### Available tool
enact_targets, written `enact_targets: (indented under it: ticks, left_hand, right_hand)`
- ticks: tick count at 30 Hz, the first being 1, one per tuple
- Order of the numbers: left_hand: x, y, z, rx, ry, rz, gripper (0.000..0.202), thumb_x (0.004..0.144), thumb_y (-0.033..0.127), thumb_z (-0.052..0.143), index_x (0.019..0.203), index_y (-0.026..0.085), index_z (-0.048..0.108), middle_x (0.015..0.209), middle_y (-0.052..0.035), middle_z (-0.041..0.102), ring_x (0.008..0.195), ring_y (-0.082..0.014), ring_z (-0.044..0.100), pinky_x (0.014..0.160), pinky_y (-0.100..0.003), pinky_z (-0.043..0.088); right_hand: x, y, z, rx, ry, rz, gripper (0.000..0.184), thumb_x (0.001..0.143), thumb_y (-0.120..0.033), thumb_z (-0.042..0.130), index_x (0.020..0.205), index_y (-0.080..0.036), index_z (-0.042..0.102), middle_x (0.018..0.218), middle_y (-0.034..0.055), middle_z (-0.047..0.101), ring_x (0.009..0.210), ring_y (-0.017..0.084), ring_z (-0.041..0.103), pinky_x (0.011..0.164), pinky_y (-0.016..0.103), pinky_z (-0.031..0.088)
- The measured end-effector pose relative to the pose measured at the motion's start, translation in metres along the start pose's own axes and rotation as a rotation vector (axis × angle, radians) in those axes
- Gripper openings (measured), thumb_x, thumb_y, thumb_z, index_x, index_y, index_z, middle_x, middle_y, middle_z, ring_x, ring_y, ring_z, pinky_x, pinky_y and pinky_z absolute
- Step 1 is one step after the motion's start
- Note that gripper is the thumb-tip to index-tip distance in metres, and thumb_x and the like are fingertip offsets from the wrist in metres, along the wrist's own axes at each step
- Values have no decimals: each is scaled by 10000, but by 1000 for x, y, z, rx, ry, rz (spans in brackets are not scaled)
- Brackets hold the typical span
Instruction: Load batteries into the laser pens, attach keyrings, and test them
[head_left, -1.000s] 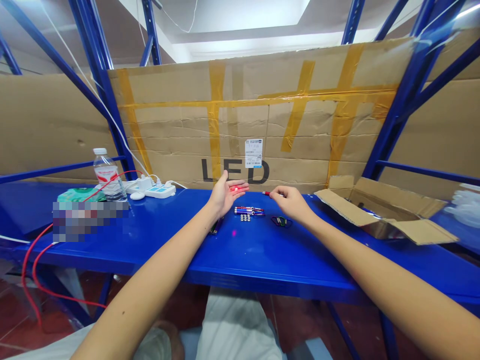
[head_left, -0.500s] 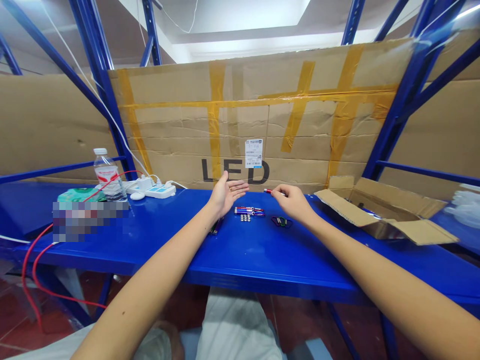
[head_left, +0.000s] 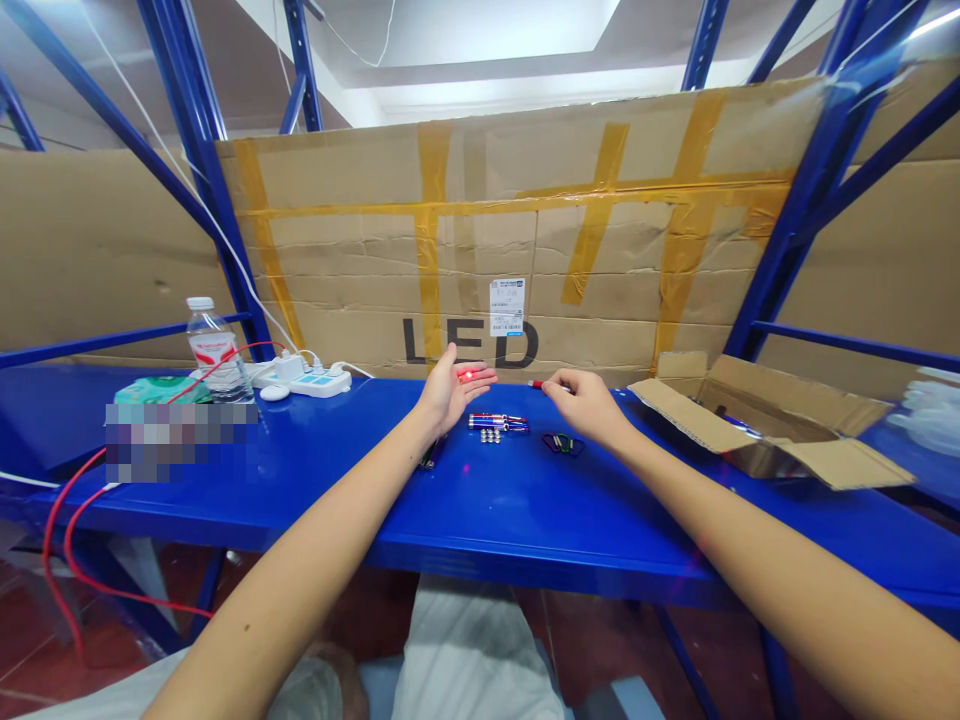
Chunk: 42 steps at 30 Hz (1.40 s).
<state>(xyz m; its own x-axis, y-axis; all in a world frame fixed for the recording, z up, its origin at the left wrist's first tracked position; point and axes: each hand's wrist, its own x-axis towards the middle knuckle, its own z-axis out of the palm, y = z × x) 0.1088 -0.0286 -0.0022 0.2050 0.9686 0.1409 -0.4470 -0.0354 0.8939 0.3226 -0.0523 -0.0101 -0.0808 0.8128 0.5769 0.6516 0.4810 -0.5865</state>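
Note:
My right hand (head_left: 586, 400) is closed around a small red laser pointer (head_left: 535, 384), its tip aimed left. My left hand (head_left: 452, 386) is held up open, palm facing right, and a bright red light spot (head_left: 468, 376) glows on its fingers. Between the hands, on the blue shelf (head_left: 487, 510), lie a couple of small pointers (head_left: 498, 422) and several little button cells (head_left: 491, 436). A dark pointer (head_left: 429, 455) lies under my left wrist. A faint pink reflection shows on the shelf below.
A dark tangle of key clips (head_left: 562, 443) lies by my right wrist. An open cardboard box (head_left: 765, 420) stands at the right. At the left are a water bottle (head_left: 216, 350), a power strip (head_left: 311, 380), a green pack (head_left: 161, 390) and red cable (head_left: 67, 540). Taped cardboard backs the shelf.
The red spot was on my left palm one second ago, vanished half a second ago, and shines on the fingers again now. Both hands have hardly moved.

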Motion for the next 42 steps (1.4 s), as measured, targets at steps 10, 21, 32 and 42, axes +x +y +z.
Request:
enact_targets:
  ticks: [10,21,32,42]
  left_hand:
    - [1,-1,0,2,-4,3,644,931,586,319,1121,54,628,1040,-211,704,1043,-278,661,962,-375,484]
    - [0,0,0,12,-26,-10,662,928,600,299,1167,65,609,1027,-209,704,1062,-285,651,948,-387,493]
    - [2,-13,-2,529,-96,297,190,795,289,661,914,143,694,967,-121,711,886,-224,663,893,-398,481]
    - [16,-17,-19,1053,-196,530,140,779,216,614,864,171,716,833,-54,706,764,-179,619,717,-298,468]
  right_hand:
    - [0,3,1,-42,-30,-26,267,795,-368,486,629,-176,571,647,31,614,646,170,515,607,287,362]
    - [1,3,5,-68,-70,-22,253,796,-350,485,649,-174,592,645,35,623,632,169,515,602,286,362]
    - [5,5,14,5,-100,-103,294,869,-391,479,793,-170,658,782,49,682,736,184,562,670,286,380]
    - [37,15,41,92,-370,-178,193,873,-224,502,934,-153,671,859,49,690,757,161,585,696,274,429]
